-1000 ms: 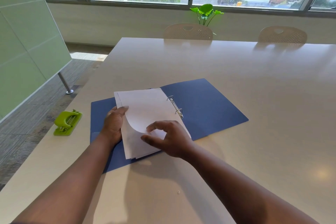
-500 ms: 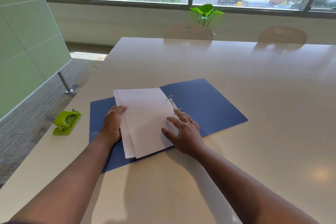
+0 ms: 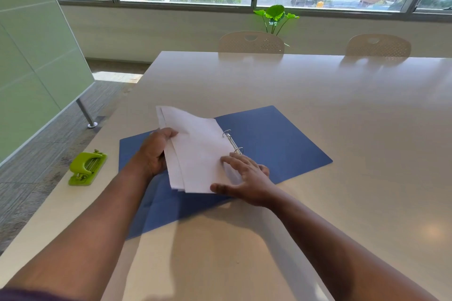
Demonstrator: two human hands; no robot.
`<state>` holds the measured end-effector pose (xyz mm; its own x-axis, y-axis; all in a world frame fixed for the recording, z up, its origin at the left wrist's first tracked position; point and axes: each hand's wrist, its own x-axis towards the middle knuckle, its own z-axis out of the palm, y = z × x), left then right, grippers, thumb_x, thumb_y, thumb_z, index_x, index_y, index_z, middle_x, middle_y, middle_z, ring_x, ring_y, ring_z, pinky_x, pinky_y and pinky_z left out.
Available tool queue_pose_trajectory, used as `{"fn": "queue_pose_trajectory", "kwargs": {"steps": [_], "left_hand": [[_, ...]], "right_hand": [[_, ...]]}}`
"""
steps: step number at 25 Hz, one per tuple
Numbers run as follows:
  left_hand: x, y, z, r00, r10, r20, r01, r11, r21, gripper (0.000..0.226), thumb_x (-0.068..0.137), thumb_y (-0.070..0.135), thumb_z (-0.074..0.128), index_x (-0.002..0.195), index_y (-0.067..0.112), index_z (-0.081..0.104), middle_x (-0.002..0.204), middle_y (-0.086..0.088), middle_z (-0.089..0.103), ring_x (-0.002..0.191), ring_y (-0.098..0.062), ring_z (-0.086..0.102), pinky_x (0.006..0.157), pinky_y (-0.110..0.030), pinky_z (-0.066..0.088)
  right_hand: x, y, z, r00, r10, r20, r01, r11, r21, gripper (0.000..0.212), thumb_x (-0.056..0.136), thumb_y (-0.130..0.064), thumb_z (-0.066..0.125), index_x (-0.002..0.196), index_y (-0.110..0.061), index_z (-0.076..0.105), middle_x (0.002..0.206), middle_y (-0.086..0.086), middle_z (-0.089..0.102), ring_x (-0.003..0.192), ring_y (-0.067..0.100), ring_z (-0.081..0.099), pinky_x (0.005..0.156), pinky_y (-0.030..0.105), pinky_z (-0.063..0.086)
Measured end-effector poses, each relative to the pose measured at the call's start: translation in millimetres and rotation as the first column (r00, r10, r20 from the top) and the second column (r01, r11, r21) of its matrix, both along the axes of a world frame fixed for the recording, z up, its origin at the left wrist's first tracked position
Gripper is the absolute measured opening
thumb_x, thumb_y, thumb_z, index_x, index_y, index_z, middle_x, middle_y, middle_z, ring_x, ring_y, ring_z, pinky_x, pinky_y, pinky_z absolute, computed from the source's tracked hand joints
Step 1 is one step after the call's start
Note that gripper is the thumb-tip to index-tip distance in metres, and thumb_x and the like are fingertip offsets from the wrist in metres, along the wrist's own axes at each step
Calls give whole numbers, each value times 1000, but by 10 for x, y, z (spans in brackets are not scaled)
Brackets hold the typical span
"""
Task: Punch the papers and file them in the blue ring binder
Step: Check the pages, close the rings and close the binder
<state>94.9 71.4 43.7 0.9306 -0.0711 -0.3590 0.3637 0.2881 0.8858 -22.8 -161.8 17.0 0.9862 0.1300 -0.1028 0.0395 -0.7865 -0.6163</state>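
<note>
The blue ring binder lies open flat on the table, its metal rings standing up at the spine. A stack of white papers rests on the binder's left half, its right edge by the rings. My left hand grips the stack's left edge and lifts that side. My right hand lies flat with spread fingers, pressing the stack's lower right corner just below the near ring. The green hole punch sits near the table's left edge, left of the binder.
The beige table stretches far and right. Two perforated chairs stand at its far side, with a green plant behind. The table's left edge drops to carpeted floor beside a green partition.
My right hand let the curled top sheet down and moved right to press the papers by the rings. My left hand now lifts the stack's left edge.
</note>
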Motion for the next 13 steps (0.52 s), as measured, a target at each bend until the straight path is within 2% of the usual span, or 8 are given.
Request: {"fn": "queue_pose_trajectory", "kwargs": {"steps": [2,4,6,8,10,11,13], "left_hand": [[24,-94,144,1000,-1,10,1,1000,-15,35,96,10,55,130,4,57,91,-14,72,75,-28,73,53,-37,59],[47,-221,256,1000,5,22,-5,999,-37,39,95,9,56,134,4,55,95,-15,71,82,-30,70,58,-39,58],[38,-370,345,999,2,35,0,998,-55,39,95,7,55,134,4,54,99,-15,69,85,-30,69,60,-40,58],[5,-557,412,998,-13,68,19,995,-103,36,96,6,54,133,6,53,102,-16,68,87,-29,69,60,-39,60],[-16,-719,469,986,-80,146,105,980,-171,27,100,13,55,127,9,55,102,-13,67,88,-26,69,66,-39,62],[-21,-778,478,972,-146,185,182,964,-194,26,102,24,56,124,11,57,102,-11,68,90,-25,69,71,-40,63],[-8,-879,441,929,-264,261,301,946,-116,43,100,50,52,123,15,62,110,-7,72,99,-23,71,86,-43,59]], "right_hand": [[-52,5,61,999,22,25,-22,999,-25,105,64,-90,58,153,-47,23,166,-14,18,153,7,4,116,43,3],[-88,16,104,990,18,143,-9,998,-66,110,64,-86,63,155,-45,20,165,-16,21,152,8,10,117,40,8],[-69,14,92,963,-35,268,45,999,-30,92,76,-70,68,154,-40,29,159,-15,36,143,11,34,112,39,30],[-15,-32,61,894,-168,415,139,985,98,63,86,-41,68,146,-35,47,139,-11,62,119,16,61,93,37,53],[12,-100,63,809,-314,498,228,947,225,46,87,-18,64,132,-30,62,110,-10,75,94,13,70,74,28,55],[22,-144,67,773,-382,507,272,921,279,39,89,-13,62,125,-26,67,100,-9,76,85,12,70,69,25,54],[35,-230,75,726,-536,432,383,836,393,22,96,-13,59,113,-12,71,92,-2,75,74,17,68,63,29,55]]}}
